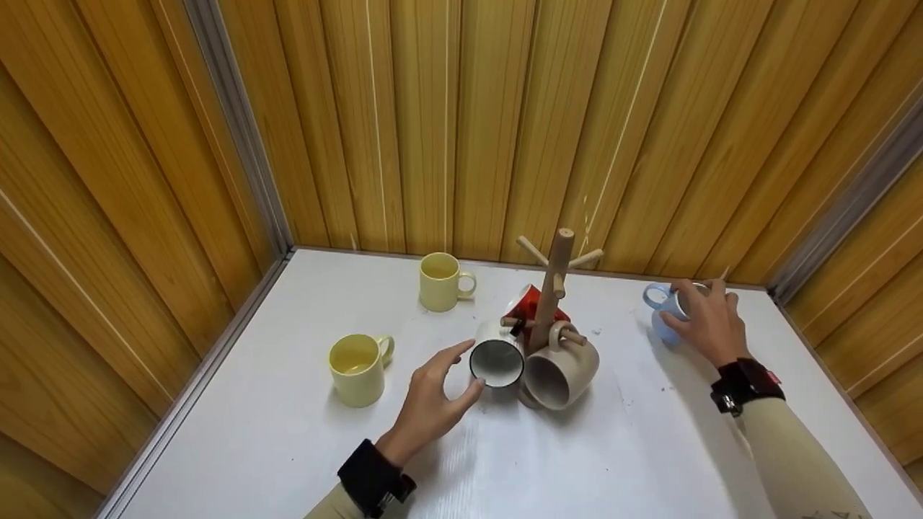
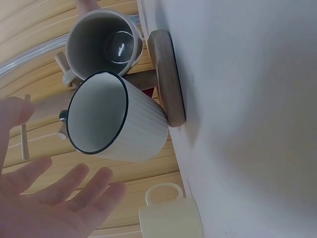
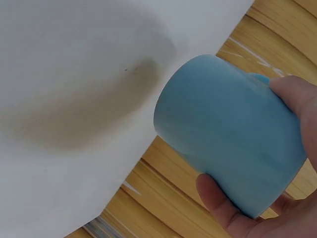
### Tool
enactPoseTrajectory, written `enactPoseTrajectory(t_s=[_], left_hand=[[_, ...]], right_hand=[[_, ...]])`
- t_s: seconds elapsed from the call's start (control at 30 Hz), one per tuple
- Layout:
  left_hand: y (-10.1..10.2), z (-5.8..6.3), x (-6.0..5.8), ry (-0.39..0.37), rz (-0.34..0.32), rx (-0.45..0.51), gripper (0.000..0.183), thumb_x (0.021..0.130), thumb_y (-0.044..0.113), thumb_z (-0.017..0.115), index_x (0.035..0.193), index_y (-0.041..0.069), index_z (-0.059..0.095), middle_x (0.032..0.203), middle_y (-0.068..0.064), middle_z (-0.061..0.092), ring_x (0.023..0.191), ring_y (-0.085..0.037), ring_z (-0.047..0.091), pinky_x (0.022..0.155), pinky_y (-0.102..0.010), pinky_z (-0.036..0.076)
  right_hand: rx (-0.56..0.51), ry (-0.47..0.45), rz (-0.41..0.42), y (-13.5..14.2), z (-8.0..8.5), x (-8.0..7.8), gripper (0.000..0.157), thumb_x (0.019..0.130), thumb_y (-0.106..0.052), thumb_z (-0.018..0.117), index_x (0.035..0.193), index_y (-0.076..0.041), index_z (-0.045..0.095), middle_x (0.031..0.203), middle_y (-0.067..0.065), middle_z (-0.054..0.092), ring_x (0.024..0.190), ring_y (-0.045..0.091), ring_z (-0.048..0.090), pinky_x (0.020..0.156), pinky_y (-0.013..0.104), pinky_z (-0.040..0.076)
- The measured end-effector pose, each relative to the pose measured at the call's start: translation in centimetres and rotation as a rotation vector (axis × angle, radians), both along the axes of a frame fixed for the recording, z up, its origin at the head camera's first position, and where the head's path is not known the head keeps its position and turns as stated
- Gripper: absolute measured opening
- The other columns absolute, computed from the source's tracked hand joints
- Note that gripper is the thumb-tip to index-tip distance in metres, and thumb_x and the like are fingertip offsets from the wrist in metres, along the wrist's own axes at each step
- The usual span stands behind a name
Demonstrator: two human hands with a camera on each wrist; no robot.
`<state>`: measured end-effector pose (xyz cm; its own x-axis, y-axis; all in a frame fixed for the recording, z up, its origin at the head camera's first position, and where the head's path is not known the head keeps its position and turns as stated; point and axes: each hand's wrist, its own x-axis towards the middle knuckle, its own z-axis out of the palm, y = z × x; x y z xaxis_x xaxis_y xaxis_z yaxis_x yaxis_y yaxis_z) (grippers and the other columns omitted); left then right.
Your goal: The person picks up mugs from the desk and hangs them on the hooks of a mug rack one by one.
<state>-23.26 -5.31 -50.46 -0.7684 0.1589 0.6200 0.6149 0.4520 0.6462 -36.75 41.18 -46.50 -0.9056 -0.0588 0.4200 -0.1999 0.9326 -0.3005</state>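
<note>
At the right of the head view, my right hand [image 1: 712, 324] grips a light blue mug [image 1: 665, 330] near its rim, thumb on one side and fingers on the other. The right wrist view shows the same blue mug [image 3: 233, 129] from its side; whether its base touches the table I cannot tell. My left hand [image 1: 430, 396] is spread beside a white mug [image 1: 497, 360] with a dark rim, and in the left wrist view its fingers [image 2: 94, 191] stand apart from that mug. The white mug hangs on a wooden mug tree [image 1: 559, 263], mouth toward me.
A beige mug [image 1: 580, 367] and a red mug [image 1: 524, 304] also hang on the tree. Two yellow mugs stand on the white table [image 1: 238, 432]: one mug [image 1: 359, 378] left of my left hand, another mug [image 1: 438, 288] farther back. Wood-patterned walls [image 1: 404, 130] enclose the table.
</note>
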Motion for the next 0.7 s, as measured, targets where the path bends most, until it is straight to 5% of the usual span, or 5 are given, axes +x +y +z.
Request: enactPoseTrajectory(t_s=[0.33, 0.7], left_hand=[[1.1, 0.1, -0.2, 0.067, -0.030, 0.052, 0.050, 0.088, 0.011, 0.079, 0.134, 0.000, 0.063, 0.129, -0.013, 0.069, 0.113, -0.029, 0.068, 0.096, -0.043, 0.055], [2.1, 0.8, -0.1, 0.114, -0.023, 0.066, 0.044, 0.091, 0.012, 0.077, 0.132, 0.001, 0.065, 0.131, -0.008, 0.068, 0.124, -0.021, 0.063, 0.103, -0.039, 0.052]], right_hand=[[-0.045, 0.129, 0.050, -2.8, 2.7, 3.8, 0.052, 0.086, -0.027, 0.084, 0.130, -0.015, 0.060, 0.135, 0.033, 0.042, 0.120, 0.060, 0.043, 0.082, 0.078, 0.047], [-0.149, 0.319, 0.171, -5.4, 5.2, 8.2, 0.058, 0.075, -0.011, 0.092, 0.126, -0.009, 0.063, 0.127, 0.030, 0.046, 0.119, 0.053, 0.049, 0.081, 0.079, 0.047]])
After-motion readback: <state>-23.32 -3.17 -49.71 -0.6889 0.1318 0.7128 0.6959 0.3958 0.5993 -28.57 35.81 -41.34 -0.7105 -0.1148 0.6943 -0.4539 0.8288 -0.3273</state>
